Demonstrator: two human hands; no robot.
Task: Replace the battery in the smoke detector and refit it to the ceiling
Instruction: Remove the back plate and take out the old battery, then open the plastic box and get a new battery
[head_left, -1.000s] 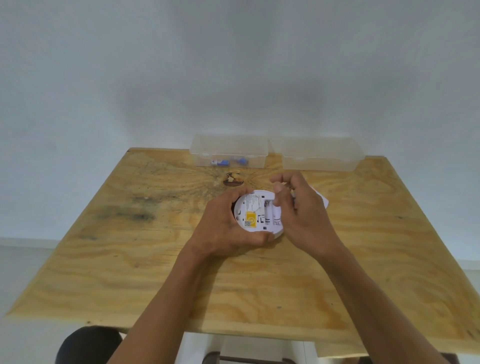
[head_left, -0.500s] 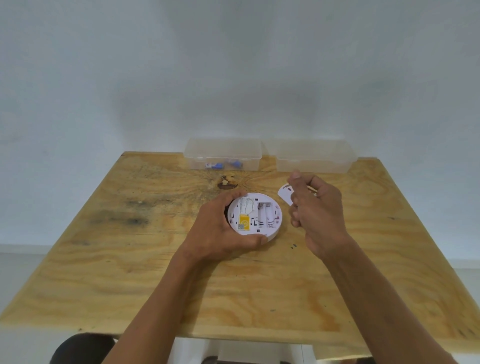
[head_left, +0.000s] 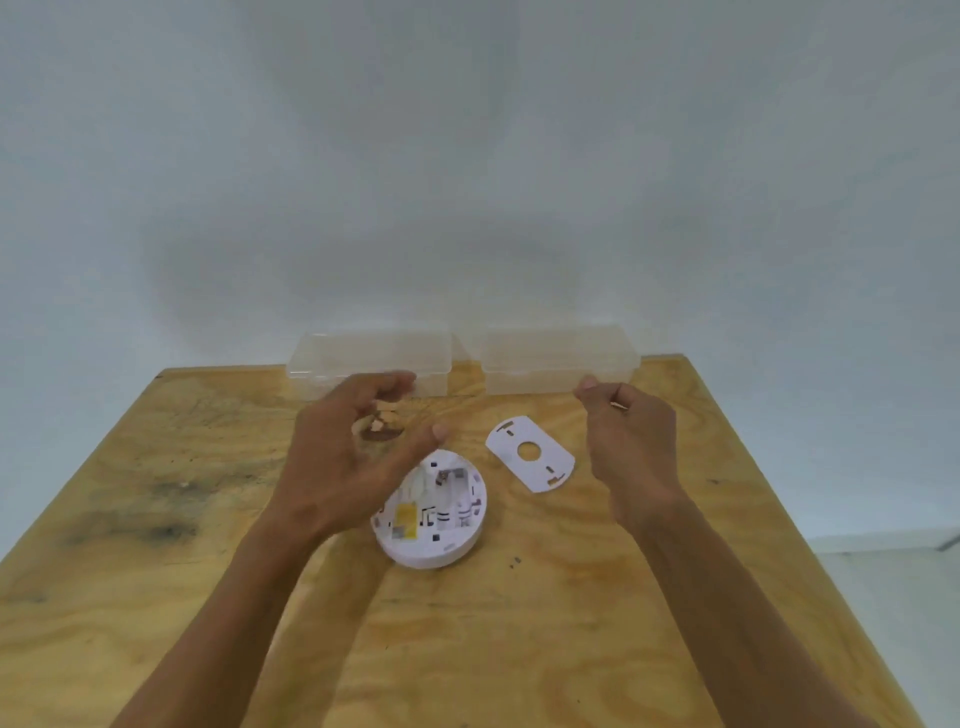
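Observation:
The white round smoke detector (head_left: 431, 519) lies back-up on the wooden table (head_left: 156, 571), its battery bay uncovered and a yellow label showing. A flat white cover plate (head_left: 530, 457) with a round hole lies on the table just right of it. My left hand (head_left: 348, 457) hovers above the detector's left side, fingers spread and curved, holding nothing. My right hand (head_left: 628, 447) is raised to the right of the plate. Its fingers are curled around a small object, of which only a metallic sliver shows.
Two clear plastic boxes stand at the table's far edge against the white wall: the left box (head_left: 363, 353) just behind my left fingertips, the right box (head_left: 558, 358) just behind my right hand. A dark knot marks the wood under my left hand.
My left hand let go of the detector and lifted toward the left box. The cover plate left my right hand and now lies on the table; my right hand moved right and back.

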